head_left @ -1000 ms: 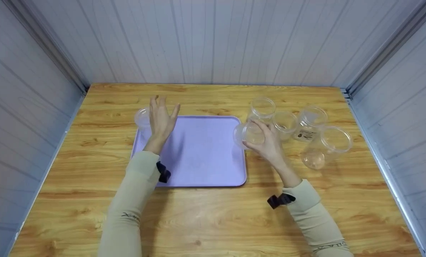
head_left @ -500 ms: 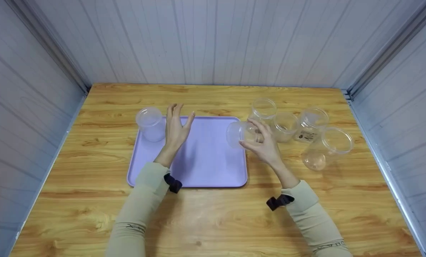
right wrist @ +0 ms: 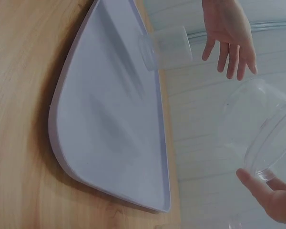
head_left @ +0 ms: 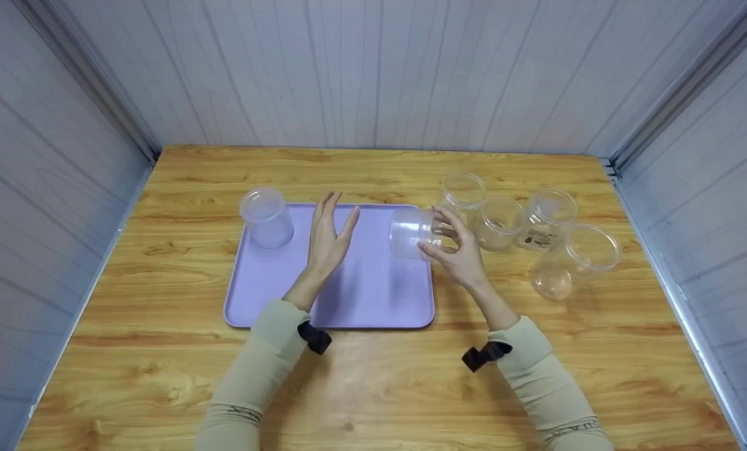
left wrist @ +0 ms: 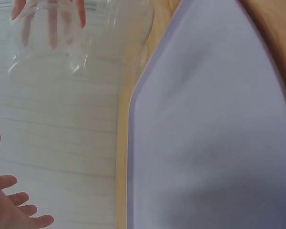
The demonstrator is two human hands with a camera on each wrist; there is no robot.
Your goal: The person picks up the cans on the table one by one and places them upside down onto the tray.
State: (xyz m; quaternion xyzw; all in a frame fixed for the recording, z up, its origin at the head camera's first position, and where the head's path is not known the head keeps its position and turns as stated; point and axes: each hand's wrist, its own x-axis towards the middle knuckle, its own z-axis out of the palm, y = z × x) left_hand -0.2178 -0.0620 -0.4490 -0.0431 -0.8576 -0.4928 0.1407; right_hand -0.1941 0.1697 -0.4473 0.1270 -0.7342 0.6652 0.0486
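My right hand (head_left: 461, 254) grips a clear plastic jar (head_left: 407, 233) near its rim and holds it on its side above the right part of the purple tray (head_left: 373, 294). In the right wrist view thumb and fingers curl at the ringed rim of that jar (right wrist: 252, 119), its base toward the other hand. My left hand (head_left: 329, 244) hovers over the middle of the tray, fingers spread and straight, nothing in it; a gap separates it from the held jar. Another clear jar (head_left: 268, 219) stands upright on the tray's back left corner.
Several clear jars stand on the wooden table (head_left: 386, 388) right of the tray: one at the back (head_left: 464, 191), a shorter jar (head_left: 498, 225), a jar with a dark printed label (head_left: 539, 237) and a large jar (head_left: 576, 263). Panel walls (head_left: 373, 75) enclose the table.
My left hand has moved right, away from the jar standing on the tray, toward the held jar. My right hand has shifted slightly left while tipping its jar onto its side.
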